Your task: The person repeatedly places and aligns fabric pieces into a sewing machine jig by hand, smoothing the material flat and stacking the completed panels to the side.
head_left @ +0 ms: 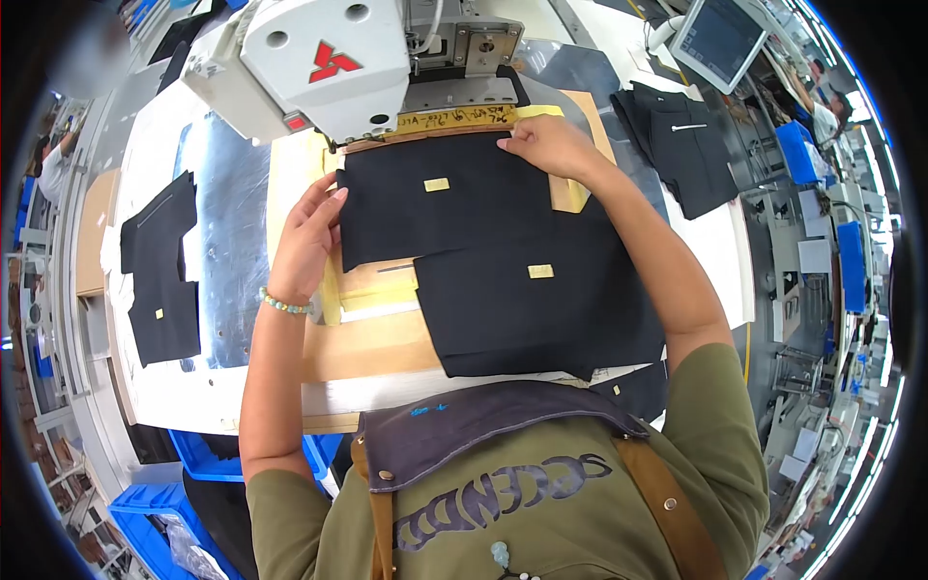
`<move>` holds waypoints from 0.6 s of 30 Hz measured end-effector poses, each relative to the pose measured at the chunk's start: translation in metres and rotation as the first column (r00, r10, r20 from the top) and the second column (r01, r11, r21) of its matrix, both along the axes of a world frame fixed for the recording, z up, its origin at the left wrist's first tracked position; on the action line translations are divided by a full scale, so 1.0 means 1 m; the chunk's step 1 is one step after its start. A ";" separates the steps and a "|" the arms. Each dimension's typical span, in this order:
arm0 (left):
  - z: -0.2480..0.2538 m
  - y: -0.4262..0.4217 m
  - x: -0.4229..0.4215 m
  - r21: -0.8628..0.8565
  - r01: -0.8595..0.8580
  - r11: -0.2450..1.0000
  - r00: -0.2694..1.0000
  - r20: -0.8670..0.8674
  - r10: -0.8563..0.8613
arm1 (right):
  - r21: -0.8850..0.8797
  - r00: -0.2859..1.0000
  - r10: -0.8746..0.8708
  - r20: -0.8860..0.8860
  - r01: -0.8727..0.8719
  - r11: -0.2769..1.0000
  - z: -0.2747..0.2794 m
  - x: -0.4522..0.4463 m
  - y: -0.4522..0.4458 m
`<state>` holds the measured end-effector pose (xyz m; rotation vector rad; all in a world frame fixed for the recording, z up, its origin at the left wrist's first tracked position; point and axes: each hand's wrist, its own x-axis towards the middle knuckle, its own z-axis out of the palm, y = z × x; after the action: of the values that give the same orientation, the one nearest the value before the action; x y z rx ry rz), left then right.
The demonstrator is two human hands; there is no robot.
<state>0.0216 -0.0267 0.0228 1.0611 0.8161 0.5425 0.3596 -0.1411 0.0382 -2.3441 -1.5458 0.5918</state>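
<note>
A black fabric panel with a small yellow label lies under the head of a white sewing machine. At the panel's left edge, my left hand, with a beaded bracelet at the wrist, pinches the cloth between thumb and fingers. My right hand is closed on the upper right edge, thumb and forefinger together on the fabric. Nearer my body lies a second black panel, also with a yellow label, partly overlapped by the first. Along the far edge runs a yellow strip with handwriting.
Another black fabric piece rests on the left, over the metal plate's edge. Folded black pieces lie on the right, below a monitor. Blue bins stand beneath the table's near left edge. The machine head overhangs the work.
</note>
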 end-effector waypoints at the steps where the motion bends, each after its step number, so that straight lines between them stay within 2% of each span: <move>1: -0.001 -0.002 0.006 -0.008 0.014 1.000 1.000 -0.007 -0.014 | 0.006 0.999 -0.010 0.047 0.009 1.000 0.001 0.003 -0.004; 5: -0.007 -0.009 0.023 0.016 0.046 0.999 0.999 -0.022 -0.045 | -0.140 0.997 0.013 0.078 -0.002 0.990 -0.003 0.027 -0.002; 8: -0.020 -0.010 0.038 0.046 0.078 0.996 0.996 0.050 -0.080 | -0.062 0.995 0.026 -0.096 -0.032 0.998 -0.010 0.055 -0.010; 9: -0.018 -0.014 0.044 0.030 0.071 0.997 0.995 0.063 -0.073 | -0.057 0.986 -0.024 -0.162 0.014 0.998 -0.006 0.058 -0.015; 12: -0.012 -0.019 0.043 -0.042 0.071 0.997 0.994 0.084 -0.068 | 0.141 0.935 -0.012 -0.355 0.066 0.988 -0.002 0.052 -0.027; 13: -0.004 -0.022 0.038 -0.081 0.085 0.993 0.994 0.080 -0.079 | 0.137 0.914 -0.037 -0.405 0.100 0.986 0.012 0.044 -0.033; 14: 0.002 -0.025 0.033 -0.122 0.100 0.988 0.993 0.075 -0.091 | 0.205 0.904 -0.009 -0.427 0.106 0.973 0.024 0.037 -0.043; 17: 0.011 -0.049 0.010 -0.086 0.213 0.973 0.959 0.210 -0.191 | 0.363 0.877 0.055 -0.477 0.140 0.921 0.061 0.012 -0.087; 18: 0.008 -0.052 0.002 -0.071 0.364 0.929 0.895 0.302 -0.328 | 0.391 0.870 0.066 -0.489 0.151 0.908 0.075 0.003 -0.106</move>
<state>0.0236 -0.0789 0.0304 0.9565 0.3864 0.3233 0.3629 -0.2469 0.1136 -1.7234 -1.2269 0.6987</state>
